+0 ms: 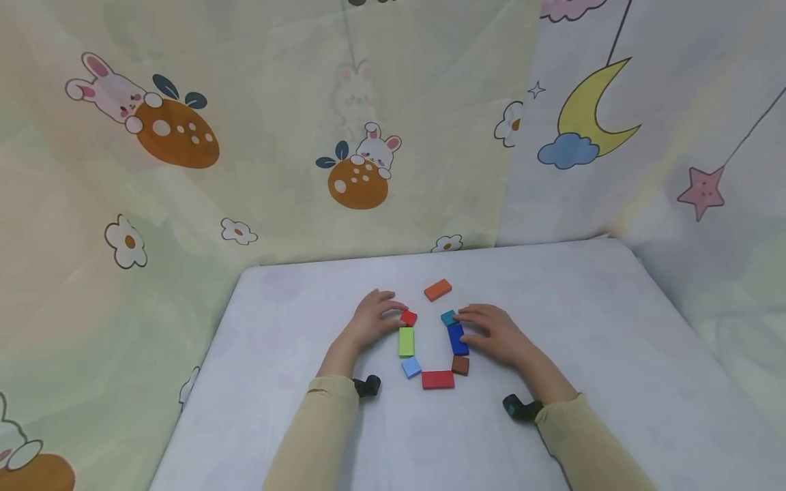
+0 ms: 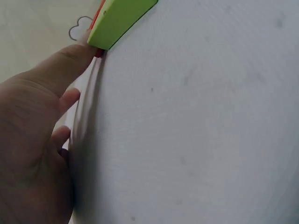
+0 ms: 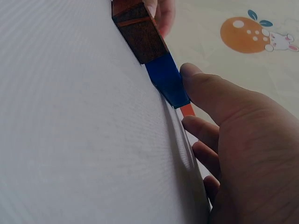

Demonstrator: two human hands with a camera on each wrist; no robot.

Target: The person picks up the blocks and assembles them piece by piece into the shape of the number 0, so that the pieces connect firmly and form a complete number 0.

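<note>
Small coloured blocks form a loop, partly gapped, on the white table. At its upper left, my left hand [image 1: 372, 318] pinches a small red block [image 1: 409, 318] between thumb and fingers. Below that block lie a lime green block [image 1: 406, 342], a light blue block [image 1: 411, 367] and a long red block [image 1: 438, 380]. On the right side, my right hand [image 1: 499, 333] has its fingertips at a teal block [image 1: 449, 318], and its thumb touches the dark blue block [image 1: 457, 339]. A brown block [image 1: 460, 365] stands at the lower right. In the right wrist view, the thumb rests against the dark blue block [image 3: 168, 79].
An orange block [image 1: 438, 290] lies tilted beyond the loop, apart from both hands. The white table [image 1: 270, 395] meets a cloth backdrop [image 1: 276, 170] printed with rabbits, flowers and a moon. Each wrist carries a small black camera.
</note>
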